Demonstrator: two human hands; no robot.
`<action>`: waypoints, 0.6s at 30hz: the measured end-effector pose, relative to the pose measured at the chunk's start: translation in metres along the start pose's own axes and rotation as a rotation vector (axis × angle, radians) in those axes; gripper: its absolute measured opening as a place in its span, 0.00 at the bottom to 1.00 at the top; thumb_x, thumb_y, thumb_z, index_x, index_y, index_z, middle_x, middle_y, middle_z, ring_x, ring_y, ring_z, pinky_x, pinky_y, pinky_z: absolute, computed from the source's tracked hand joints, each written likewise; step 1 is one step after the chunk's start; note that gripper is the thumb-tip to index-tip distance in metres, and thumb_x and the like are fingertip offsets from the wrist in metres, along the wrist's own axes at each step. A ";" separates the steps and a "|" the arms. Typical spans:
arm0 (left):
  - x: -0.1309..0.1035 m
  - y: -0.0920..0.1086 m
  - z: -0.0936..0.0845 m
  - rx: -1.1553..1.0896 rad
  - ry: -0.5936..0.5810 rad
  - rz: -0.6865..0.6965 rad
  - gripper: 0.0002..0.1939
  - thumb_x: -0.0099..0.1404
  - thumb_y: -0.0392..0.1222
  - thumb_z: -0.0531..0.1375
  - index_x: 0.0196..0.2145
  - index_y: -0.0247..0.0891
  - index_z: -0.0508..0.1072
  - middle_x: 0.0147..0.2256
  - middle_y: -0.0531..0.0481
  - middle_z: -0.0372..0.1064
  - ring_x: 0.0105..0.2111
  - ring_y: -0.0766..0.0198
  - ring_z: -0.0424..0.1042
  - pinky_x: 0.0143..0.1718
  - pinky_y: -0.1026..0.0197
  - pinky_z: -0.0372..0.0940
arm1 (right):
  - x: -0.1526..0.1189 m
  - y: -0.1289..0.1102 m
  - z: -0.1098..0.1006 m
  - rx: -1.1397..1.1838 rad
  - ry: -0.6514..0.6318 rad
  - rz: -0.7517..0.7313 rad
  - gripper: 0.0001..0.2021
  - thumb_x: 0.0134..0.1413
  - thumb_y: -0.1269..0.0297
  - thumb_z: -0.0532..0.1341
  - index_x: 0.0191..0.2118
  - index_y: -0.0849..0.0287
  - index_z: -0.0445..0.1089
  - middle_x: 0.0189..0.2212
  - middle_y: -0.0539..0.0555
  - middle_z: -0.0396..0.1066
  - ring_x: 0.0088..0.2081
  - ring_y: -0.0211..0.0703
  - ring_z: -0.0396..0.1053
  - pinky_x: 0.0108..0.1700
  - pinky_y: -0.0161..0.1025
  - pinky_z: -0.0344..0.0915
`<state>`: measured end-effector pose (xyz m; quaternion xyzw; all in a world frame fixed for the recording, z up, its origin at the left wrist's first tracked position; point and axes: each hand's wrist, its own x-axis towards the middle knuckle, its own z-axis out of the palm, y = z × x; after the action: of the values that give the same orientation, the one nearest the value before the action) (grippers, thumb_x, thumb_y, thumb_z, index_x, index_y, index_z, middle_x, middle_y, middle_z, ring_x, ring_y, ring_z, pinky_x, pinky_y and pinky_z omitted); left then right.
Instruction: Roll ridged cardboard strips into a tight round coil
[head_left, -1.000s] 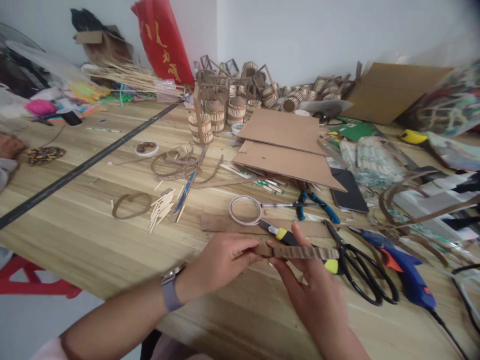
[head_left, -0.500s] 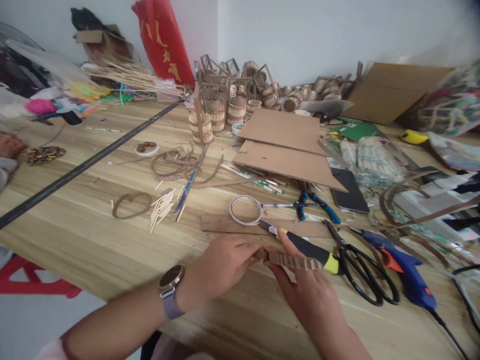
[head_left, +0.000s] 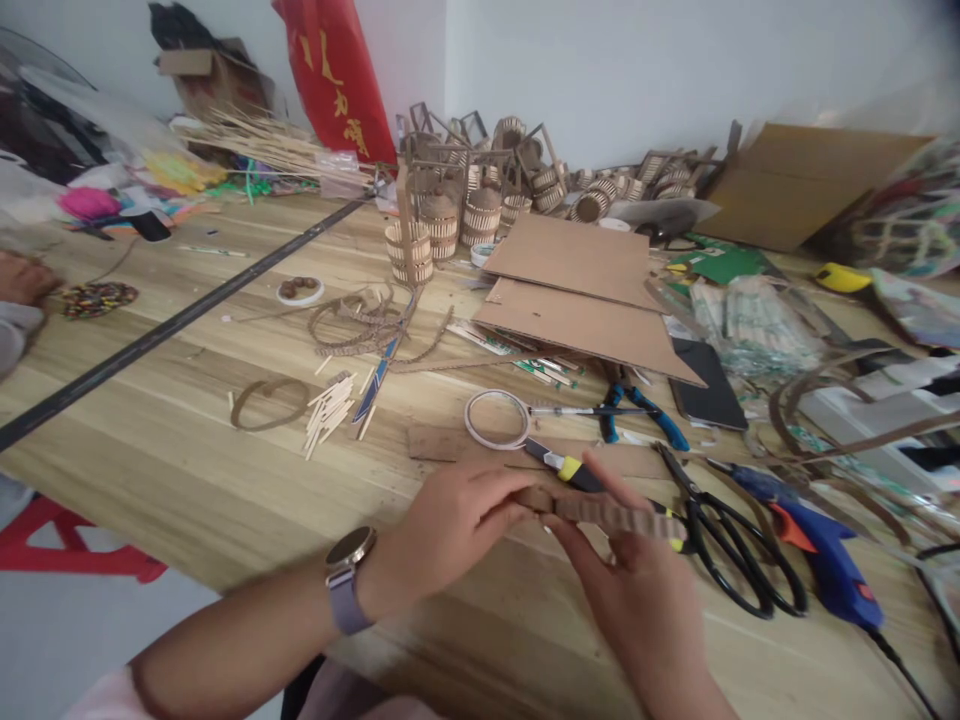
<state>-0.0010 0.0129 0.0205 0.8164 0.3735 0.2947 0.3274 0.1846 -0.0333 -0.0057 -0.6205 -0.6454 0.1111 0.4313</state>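
Note:
A ridged brown strip of corrugated cardboard (head_left: 622, 514) stretches between my two hands above the front of the table. My left hand (head_left: 457, 515), with a watch on its wrist, pinches the strip's rolled or folded left end. Thumb and fingers of my right hand (head_left: 634, 585) grip the strip farther along, with one finger raised. Just behind the strip lies a utility knife (head_left: 571, 472) with a black and yellow handle, partly hidden by my right hand. A roll of tape (head_left: 496, 419) rests beside the blade, on a flat brown cardboard strip (head_left: 442, 443).
Black scissors (head_left: 731, 545) and a blue glue gun (head_left: 817, 550) lie at the right. Behind are blue-handled pliers (head_left: 649, 415), cardboard sheets (head_left: 577, 320) and small stick buckets (head_left: 409, 255). Short sticks (head_left: 328, 412) lie left. Another person's hand (head_left: 26, 278) shows at the far left edge.
The strip has shifted slightly right, and more of it shows between my hands. My right hand has moved a little right. The whole view has shifted slightly.

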 end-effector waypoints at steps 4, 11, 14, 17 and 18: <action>0.004 0.001 -0.001 -0.440 0.012 -0.174 0.11 0.66 0.37 0.61 0.47 0.38 0.76 0.41 0.50 0.78 0.40 0.62 0.76 0.41 0.65 0.68 | 0.002 -0.007 -0.003 0.441 -0.011 0.295 0.33 0.54 0.57 0.67 0.63 0.54 0.58 0.36 0.55 0.81 0.38 0.49 0.80 0.38 0.42 0.77; 0.004 -0.001 -0.003 -0.275 -0.046 -0.186 0.07 0.68 0.37 0.59 0.38 0.36 0.78 0.34 0.51 0.78 0.34 0.63 0.74 0.34 0.67 0.63 | 0.002 -0.006 0.001 0.284 -0.042 0.332 0.35 0.52 0.56 0.66 0.64 0.55 0.58 0.34 0.55 0.81 0.39 0.52 0.79 0.39 0.44 0.75; 0.004 -0.002 -0.006 -0.110 -0.058 -0.099 0.07 0.69 0.35 0.58 0.38 0.36 0.77 0.33 0.51 0.77 0.33 0.63 0.74 0.33 0.66 0.62 | 0.002 -0.007 -0.001 0.055 -0.043 0.289 0.33 0.53 0.54 0.64 0.65 0.52 0.58 0.33 0.53 0.81 0.37 0.53 0.80 0.33 0.42 0.74; 0.002 -0.004 -0.005 -0.006 -0.046 0.010 0.07 0.69 0.33 0.57 0.39 0.35 0.75 0.36 0.49 0.77 0.36 0.61 0.75 0.36 0.65 0.63 | 0.001 -0.005 -0.003 -0.115 -0.023 0.183 0.32 0.54 0.51 0.62 0.64 0.52 0.60 0.33 0.53 0.82 0.31 0.53 0.80 0.26 0.39 0.72; 0.002 -0.005 -0.004 0.022 -0.039 0.046 0.07 0.69 0.33 0.57 0.41 0.34 0.75 0.37 0.48 0.77 0.38 0.60 0.75 0.38 0.64 0.64 | 0.001 -0.004 -0.003 -0.141 -0.016 0.136 0.31 0.55 0.50 0.62 0.63 0.52 0.61 0.33 0.53 0.82 0.29 0.52 0.80 0.25 0.39 0.71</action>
<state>-0.0050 0.0180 0.0194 0.8339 0.3513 0.2819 0.3188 0.1842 -0.0345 -0.0012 -0.6906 -0.6117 0.0995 0.3728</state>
